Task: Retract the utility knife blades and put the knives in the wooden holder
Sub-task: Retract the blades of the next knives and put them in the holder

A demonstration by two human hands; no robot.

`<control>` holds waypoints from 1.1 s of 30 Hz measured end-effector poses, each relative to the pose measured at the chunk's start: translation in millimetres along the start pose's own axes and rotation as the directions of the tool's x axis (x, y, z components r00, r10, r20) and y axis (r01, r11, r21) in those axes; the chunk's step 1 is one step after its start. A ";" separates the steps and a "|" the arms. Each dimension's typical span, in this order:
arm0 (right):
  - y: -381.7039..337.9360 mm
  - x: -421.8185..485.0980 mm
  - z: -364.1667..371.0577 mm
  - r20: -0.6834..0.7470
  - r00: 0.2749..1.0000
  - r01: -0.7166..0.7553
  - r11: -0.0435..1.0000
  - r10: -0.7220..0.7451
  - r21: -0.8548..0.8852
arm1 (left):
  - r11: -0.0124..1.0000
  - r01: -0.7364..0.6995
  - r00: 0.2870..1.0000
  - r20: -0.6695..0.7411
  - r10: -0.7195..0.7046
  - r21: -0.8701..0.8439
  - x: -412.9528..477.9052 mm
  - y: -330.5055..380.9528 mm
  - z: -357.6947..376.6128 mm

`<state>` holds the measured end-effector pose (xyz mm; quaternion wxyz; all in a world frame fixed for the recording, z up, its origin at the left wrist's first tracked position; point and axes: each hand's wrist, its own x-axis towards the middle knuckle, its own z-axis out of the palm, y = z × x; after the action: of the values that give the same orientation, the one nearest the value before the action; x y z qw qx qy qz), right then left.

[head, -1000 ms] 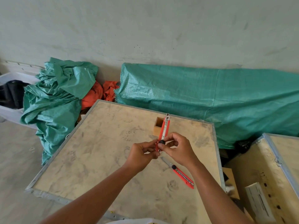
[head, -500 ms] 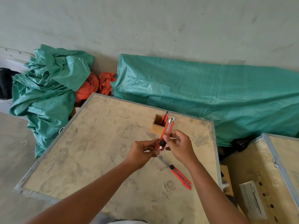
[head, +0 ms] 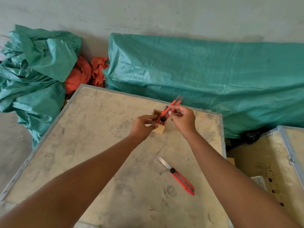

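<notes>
I note my right hand fingers pinching the red knife over the wooden holder; left hand steadies the holder. Light, rigid, slick plastic: grip mid-body, clear of the tip.

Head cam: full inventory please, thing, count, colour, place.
red utility knife in hand: 1, red, a little blade showing, over the holder
red utility knife on the lid: 1, red, blade out, near right
small wooden holder: 1, tan, far centre of lid
plywood crate lid: 1, beige, metal-edged, centre
second plywood crate: 1, beige, right
green woven tarps: 2 heaps, behind
orange cloth: 1, between tarps
left hand: at holder
right hand: grip on knife
</notes>
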<state>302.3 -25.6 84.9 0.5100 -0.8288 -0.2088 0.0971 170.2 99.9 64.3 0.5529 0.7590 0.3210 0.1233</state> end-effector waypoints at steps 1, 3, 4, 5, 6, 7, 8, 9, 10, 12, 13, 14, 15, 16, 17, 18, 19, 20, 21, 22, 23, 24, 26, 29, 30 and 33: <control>3.4 7.3 4.3 -0.019 1.000 0.006 1.000 -0.006 -0.011 | 0.999 -0.006 1.000 -0.017 0.007 0.041 9.5 -0.2 1.4; 8.5 18.4 12.8 -0.032 0.999 0.026 0.998 -0.028 -0.061 | 0.991 0.007 1.000 -0.022 -0.004 0.137 27.2 -4.9 4.6; 10.8 22.4 17.0 -0.028 0.999 0.036 0.996 -0.038 -0.087 | 0.982 0.027 1.000 -0.009 -0.026 0.189 34.3 -7.8 6.1; 13.6 25.6 21.8 -0.023 0.999 0.046 0.993 -0.048 -0.108 | 0.971 0.060 0.998 0.009 -0.064 0.230 40.7 -11.9 8.0; 16.3 27.8 26.6 -0.013 0.998 0.051 0.991 -0.053 -0.126 | 0.964 0.092 0.994 0.027 -0.102 0.251 45.6 -15.4 10.3; 19.2 29.4 31.5 0.003 0.998 0.057 0.988 -0.057 -0.141 | 0.960 0.119 0.990 0.042 -0.134 0.252 49.8 -19.1 13.0; 21.8 30.6 36.4 0.020 0.998 0.059 0.986 -0.056 -0.158 | 0.961 0.128 0.988 0.057 -0.146 0.244 53.3 -22.5 16.0; 24.3 31.3 41.2 0.036 0.998 0.060 0.983 -0.055 -0.173 | 0.964 0.123 0.988 0.067 -0.143 0.235 55.3 -25.3 18.8; 26.0 32.0 45.5 0.048 0.997 0.062 0.981 -0.054 -0.185 | 0.967 0.116 0.988 0.070 -0.135 0.226 56.9 -28.1 21.0; 29.2 33.5 53.7 0.066 0.996 0.069 0.977 -0.056 -0.203 | 0.973 0.115 0.990 0.059 -0.129 0.202 58.7 -31.3 22.8; 31.5 34.3 57.7 0.078 0.996 0.068 0.976 -0.053 -0.209 | 0.974 0.120 0.990 0.056 -0.132 0.190 59.4 -32.6 22.8; 33.6 34.5 61.7 0.092 0.995 0.063 0.974 -0.044 -0.217 | 0.976 0.122 0.989 0.055 -0.134 0.180 59.8 -33.6 22.5; 35.2 34.2 65.1 0.104 0.994 0.061 0.972 -0.038 -0.228 | 0.978 0.126 0.989 0.055 -0.136 0.169 59.7 -34.4 22.0; 36.7 33.4 67.5 0.112 0.993 0.065 0.969 -0.039 -0.240 | 0.979 0.131 0.989 0.052 -0.141 0.154 59.5 -34.8 21.6; 38.8 33.1 69.0 0.115 0.992 0.074 0.967 -0.047 -0.246 | 0.981 0.138 0.988 0.049 -0.146 0.138 59.5 -35.1 21.7; 40.1 33.6 71.6 0.118 0.991 0.084 0.966 -0.056 -0.244 | 0.981 0.147 0.987 0.044 -0.154 0.125 60.5 -36.0 20.4; 41.0 33.6 73.2 0.116 0.992 0.083 0.967 -0.056 -0.240 | 0.982 0.151 0.987 0.040 -0.157 0.117 60.9 -36.6 19.2; 40.8 32.5 71.1 0.102 0.993 0.076 0.968 -0.053 -0.238 | 0.983 0.147 0.988 0.040 -0.152 0.110 60.5 -35.5 20.2; 40.8 31.9 69.2 0.086 0.995 0.072 0.970 -0.053 -0.234 | 0.984 0.143 0.988 0.040 -0.147 0.104 60.1 -34.4 20.9; 42.0 32.2 68.4 0.073 0.996 0.071 0.971 -0.056 -0.227 | 0.985 0.140 0.989 0.039 -0.144 0.101 59.9 -34.0 21.8; 43.3 32.3 67.7 0.063 0.996 0.075 0.972 -0.062 -0.221 | 0.985 0.140 0.989 0.036 -0.144 0.100 59.4 -34.4 22.4; 43.9 31.2 66.9 0.061 0.996 0.078 0.973 -0.066 -0.217 | 0.986 0.139 0.989 0.032 -0.143 0.096 58.5 -35.6 22.6; 43.7 28.6 66.1 0.065 0.996 0.079 0.976 -0.067 -0.203 | 0.984 0.145 0.989 0.024 -0.148 0.099 56.5 -39.7 21.5; 40.4 18.5 56.1 0.052 0.996 0.084 0.980 -0.076 -0.181 | 0.982 0.129 0.991 0.009 -0.132 0.140 49.5 -39.3 18.9; 40.3 13.8 51.0 0.048 0.996 0.084 0.981 -0.077 -0.173 | 0.981 0.115 0.993 -0.006 -0.115 0.154 45.9 -37.7 18.6; 44.8 -3.2 32.6 0.067 0.996 0.076 0.985 -0.066 -0.157 | 0.983 0.097 0.992 -0.099 -0.083 0.154 27.1 -33.5 18.2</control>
<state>298.3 -18.3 30.0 0.4385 -0.8556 -0.2608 0.0874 188.9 109.1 22.5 0.4804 0.7789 0.3888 0.1069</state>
